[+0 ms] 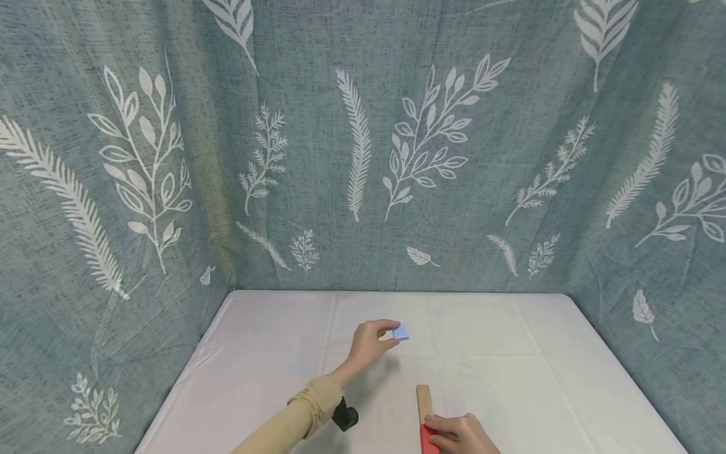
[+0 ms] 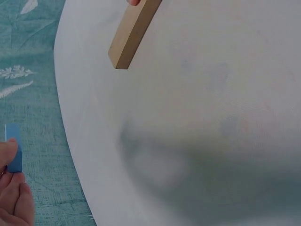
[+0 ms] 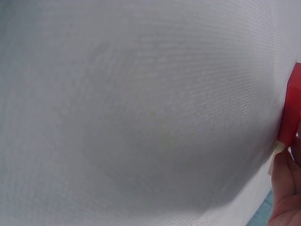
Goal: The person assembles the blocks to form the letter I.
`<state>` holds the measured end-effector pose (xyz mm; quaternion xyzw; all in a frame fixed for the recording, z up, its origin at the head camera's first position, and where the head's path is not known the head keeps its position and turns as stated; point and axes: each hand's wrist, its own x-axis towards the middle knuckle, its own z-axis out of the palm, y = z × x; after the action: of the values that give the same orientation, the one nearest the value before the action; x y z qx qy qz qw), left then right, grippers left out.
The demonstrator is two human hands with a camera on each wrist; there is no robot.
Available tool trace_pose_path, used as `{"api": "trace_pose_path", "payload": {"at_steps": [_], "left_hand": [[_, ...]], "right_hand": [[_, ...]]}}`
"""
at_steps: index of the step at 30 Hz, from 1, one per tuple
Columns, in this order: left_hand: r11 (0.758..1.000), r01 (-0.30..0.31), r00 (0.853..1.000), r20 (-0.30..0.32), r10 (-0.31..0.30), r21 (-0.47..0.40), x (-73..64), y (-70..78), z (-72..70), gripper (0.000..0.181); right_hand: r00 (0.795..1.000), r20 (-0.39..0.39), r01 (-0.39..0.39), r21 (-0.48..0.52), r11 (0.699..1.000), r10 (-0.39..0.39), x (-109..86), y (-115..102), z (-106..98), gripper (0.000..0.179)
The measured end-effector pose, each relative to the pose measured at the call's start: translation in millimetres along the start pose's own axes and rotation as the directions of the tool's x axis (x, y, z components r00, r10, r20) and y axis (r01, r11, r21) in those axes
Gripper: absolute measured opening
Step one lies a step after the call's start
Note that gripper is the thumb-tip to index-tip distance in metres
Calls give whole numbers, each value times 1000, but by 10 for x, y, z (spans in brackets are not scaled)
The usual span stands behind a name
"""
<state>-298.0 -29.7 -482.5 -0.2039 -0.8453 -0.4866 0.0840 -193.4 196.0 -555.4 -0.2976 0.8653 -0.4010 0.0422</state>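
My left hand (image 1: 370,343) pinches a small light-blue block (image 1: 401,332) between thumb and fingers, over the far middle of the table. In the left wrist view that blue block (image 2: 14,155) appears edge-on at the left side. Nearer to me, my right hand (image 1: 462,434) grips a red block (image 1: 428,440) right where it meets a long bare wooden block (image 1: 423,402), the two lying end to end in a line. The red block (image 3: 292,106) also shows at the right edge of the right wrist view, with the fingers over its lower end.
A white cloth (image 1: 499,366) covers the table. Patterned green-blue curtains (image 1: 363,157) hang behind it and along both sides. A black device (image 1: 345,415) sits at my left wrist, by the rolled beige sleeve (image 1: 317,400).
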Motion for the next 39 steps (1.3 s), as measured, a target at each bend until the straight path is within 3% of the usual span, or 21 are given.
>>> {"api": "trace_pose_path", "payload": {"at_steps": [17,39], "left_hand": [[1000,-6,1000,24,6,-12,-56,-81,277,28],[1000,6,998,59,-5,-7,-123,-173,498,28]], "right_hand": [[1000,4,8,32,999,-8,-7,15,-2,33],[996,-48,77,5,997,-77,-18,63,26,30]]}}
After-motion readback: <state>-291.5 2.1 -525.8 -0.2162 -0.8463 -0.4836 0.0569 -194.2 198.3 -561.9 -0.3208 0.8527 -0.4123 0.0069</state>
